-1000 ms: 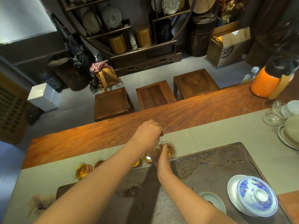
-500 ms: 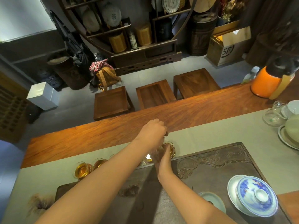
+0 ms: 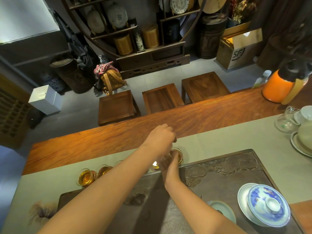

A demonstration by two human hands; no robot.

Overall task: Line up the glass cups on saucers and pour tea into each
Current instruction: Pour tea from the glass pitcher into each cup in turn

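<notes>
Up over the row, the left hand (image 3: 160, 138) curls its fingers around a glass pitcher (image 3: 164, 158), barely visible. Below it the right hand (image 3: 170, 163) touches the end cup (image 3: 178, 155); its grip is unclear. Filled cups (image 3: 85, 177) stand leftward.

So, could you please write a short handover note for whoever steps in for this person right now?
Left hand: fingers curled, holding a small glass vessel above the right end of the cup row; what it is exactly is hard to tell.
Right hand: at the rightmost cup, fingers hidden under the left hand, so its hold is unclear.
Cups: a row on the grey runner along the far edge of the dark tea tray. The two leftmost cups hold amber tea; so does the rightmost.
Left: the middle cups sit behind the left forearm; check their fill and saucers.
</notes>
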